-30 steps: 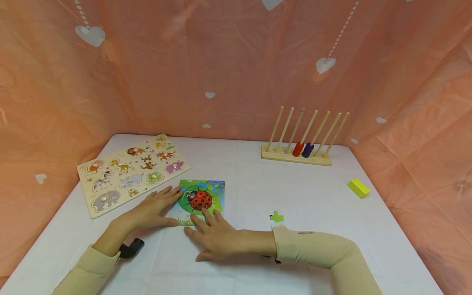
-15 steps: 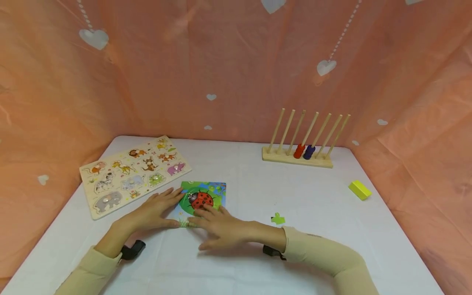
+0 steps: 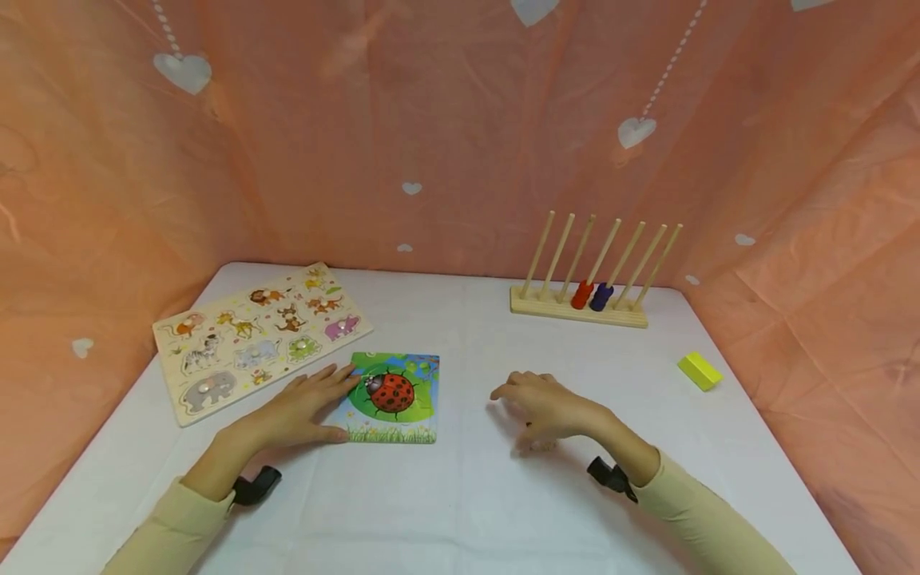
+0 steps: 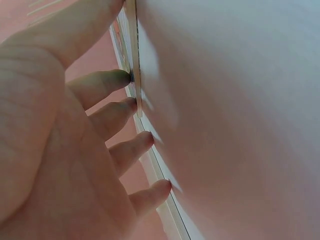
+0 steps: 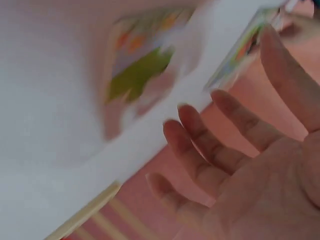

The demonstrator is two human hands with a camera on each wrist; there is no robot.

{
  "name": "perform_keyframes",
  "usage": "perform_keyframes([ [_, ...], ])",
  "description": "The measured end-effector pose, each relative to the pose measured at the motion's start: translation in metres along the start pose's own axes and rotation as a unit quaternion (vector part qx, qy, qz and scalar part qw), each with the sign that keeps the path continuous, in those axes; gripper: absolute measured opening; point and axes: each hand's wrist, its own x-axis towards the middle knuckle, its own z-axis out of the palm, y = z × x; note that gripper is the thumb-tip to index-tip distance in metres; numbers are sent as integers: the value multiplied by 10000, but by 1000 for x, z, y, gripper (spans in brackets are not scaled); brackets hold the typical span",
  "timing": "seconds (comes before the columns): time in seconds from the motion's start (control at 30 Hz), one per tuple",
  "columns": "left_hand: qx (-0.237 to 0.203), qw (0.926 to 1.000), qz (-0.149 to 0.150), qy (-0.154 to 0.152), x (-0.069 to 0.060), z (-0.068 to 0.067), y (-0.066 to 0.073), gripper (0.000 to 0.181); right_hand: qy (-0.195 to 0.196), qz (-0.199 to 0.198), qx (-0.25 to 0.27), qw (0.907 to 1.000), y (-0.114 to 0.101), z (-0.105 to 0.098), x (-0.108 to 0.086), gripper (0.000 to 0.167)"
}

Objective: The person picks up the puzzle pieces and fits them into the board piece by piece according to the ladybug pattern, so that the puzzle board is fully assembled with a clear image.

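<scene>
A square ladybug jigsaw puzzle [image 3: 391, 391] lies flat on the white table, left of centre. Along its left edge rests my left hand [image 3: 298, 411], fingers and thumb extended; in the left wrist view the fingertips meet the puzzle's thin side [image 4: 135, 55]. My right hand [image 3: 549, 407] hovers to the right of the puzzle, fingers spread and slightly bent, holding nothing. Beneath it is a loose jigsaw piece [image 3: 542, 445], mostly hidden by the hand. The right wrist view shows this piece [image 5: 137, 75] blurred, with green, grey and orange print, apart from the fingertips.
At the back left lies a wooden animal peg puzzle board [image 3: 352, 307], close to the ladybug puzzle. A wooden rack [image 3: 525, 302] with upright rods stands at the back right, carrying red beads [image 3: 583, 295] and purple beads [image 3: 602, 297]. Near the right edge sits a yellow block [image 3: 699, 371].
My right hand has left the lower part of the ladybug puzzle and moved right, over the loose jigsaw piece. The left hand stays at the puzzle's left edge.
</scene>
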Motion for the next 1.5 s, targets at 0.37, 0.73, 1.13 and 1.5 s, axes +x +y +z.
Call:
perform_keyframes([
  [0.37, -20, 10000, -10, -19, -1, -1, 2, 90, 376, 362, 395, 9979, 32, 8, -33, 59],
  [0.73, -41, 10000, 21, -3, -3, -1, 4, 89, 551, 235, 512, 9969, 30, 24, -30, 47],
  [1.13, -31, 10000, -16, -14, -1, -2, 4, 90, 610, 177, 695, 9956, 33, 24, -31, 42],
  [1.5, -56, 10000, 1, 25, -1, -1, 2, 89, 480, 115, 998, 9938, 38, 25, -33, 37],
])
